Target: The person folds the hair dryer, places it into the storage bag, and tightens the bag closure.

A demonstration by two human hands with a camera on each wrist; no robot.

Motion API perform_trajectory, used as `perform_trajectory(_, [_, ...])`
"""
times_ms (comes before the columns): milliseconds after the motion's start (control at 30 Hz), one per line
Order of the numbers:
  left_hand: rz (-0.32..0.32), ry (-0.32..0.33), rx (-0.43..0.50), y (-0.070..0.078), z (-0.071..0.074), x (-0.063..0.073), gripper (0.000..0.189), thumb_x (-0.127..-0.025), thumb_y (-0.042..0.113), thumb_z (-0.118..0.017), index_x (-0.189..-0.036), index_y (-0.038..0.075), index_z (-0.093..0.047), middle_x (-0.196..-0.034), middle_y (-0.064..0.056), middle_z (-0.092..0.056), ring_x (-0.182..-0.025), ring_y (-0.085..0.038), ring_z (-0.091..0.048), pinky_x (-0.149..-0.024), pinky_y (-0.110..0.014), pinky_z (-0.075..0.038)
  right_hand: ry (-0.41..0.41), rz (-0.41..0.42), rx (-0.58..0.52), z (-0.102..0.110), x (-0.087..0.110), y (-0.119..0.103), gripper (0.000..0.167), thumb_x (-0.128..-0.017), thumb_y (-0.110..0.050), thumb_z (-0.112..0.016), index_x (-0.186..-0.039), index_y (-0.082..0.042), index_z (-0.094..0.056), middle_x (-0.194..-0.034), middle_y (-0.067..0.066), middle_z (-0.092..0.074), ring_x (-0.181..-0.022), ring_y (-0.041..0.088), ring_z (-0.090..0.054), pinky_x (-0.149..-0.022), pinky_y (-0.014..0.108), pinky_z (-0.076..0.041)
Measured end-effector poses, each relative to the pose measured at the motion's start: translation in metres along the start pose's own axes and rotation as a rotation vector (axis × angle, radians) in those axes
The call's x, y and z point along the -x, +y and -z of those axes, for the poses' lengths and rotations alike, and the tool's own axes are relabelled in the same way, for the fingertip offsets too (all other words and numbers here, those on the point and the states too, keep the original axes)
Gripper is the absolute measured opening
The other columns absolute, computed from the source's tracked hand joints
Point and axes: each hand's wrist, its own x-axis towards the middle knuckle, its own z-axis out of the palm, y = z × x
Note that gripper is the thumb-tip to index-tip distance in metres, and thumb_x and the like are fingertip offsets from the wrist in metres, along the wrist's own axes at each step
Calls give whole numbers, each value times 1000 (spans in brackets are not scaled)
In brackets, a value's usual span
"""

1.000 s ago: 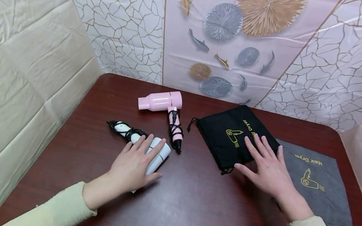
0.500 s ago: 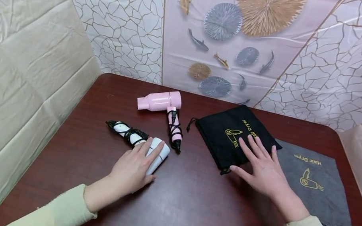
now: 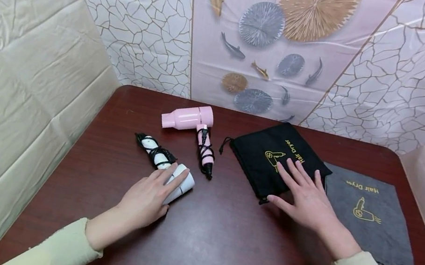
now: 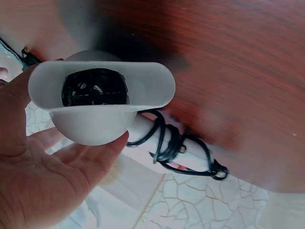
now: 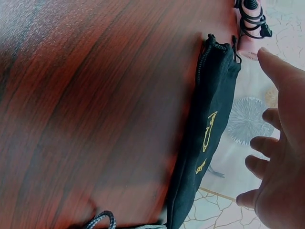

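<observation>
My left hand (image 3: 147, 194) grips the barrel of a white hair dryer (image 3: 182, 185), thumb on one side and fingers on the other. In the left wrist view the flat nozzle of this hair dryer (image 4: 95, 126) faces the camera, and black cord winds around its handle. My right hand (image 3: 309, 199) is spread above a black drawstring pouch (image 3: 254, 159) marked in yellow with a hair dryer picture. From the right wrist, the fingers (image 5: 261, 169) appear apart from the black pouch (image 5: 205, 119), with nothing held.
Behind the white dryer lies a pink hair dryer (image 3: 189, 119), its handle wrapped in black cord. A grey drawstring pouch (image 3: 371, 222) lies flat at the right, partly under the black one. Patterned cloth (image 3: 155, 23) hangs behind the brown table (image 3: 216, 256).
My left hand has drawn slightly back toward the left, and the white hair dryer has turned, its handle end shifting right and away. The right hand has drifted slightly left over the black pouch.
</observation>
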Motion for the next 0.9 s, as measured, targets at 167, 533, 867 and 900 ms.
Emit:
perform_trajectory(167, [-47,15,-22,-10,-1,9,95,-74,9,-92,-159,11,-50,-156,-23,-52,-130,-41,-61,-84,-52,-61,-9,11,-5,-2,0,-2,89,-100,-62,-64,-170,-20,-30,-177,16,-21,-162,43,-18,-125,74,-5])
perform_trajectory(533, [-166,36,-58,-31,2,20,85,-80,-7,-78,-159,13,-51,-158,-21,-53,-133,-39,-61,-104,-51,-55,-31,16,-11,-2,-2,-2,91,-100,-65,-64,-171,-21,-28,-177,16,-20,-162,43,-17,-125,75,-4])
perform_trajectory(867, [-26,82,-81,-30,2,28,91,-80,8,-88,-161,8,-46,-154,-24,-54,-136,-43,-58,-108,-56,-52,-17,33,-10,-2,-5,-2,90,-99,-62,-66,-170,-20,-30,-177,16,-22,-162,42,-18,-124,75,-7])
perform_trajectory(900, [6,90,-75,-29,2,29,95,-78,13,-92,-160,5,-45,-153,-25,-54,-136,-44,-58,-108,-57,-52,-18,33,-9,-2,-5,-2,90,-100,-62,-66,-170,-20,-30,-177,16,-22,-162,42,-19,-124,75,-6])
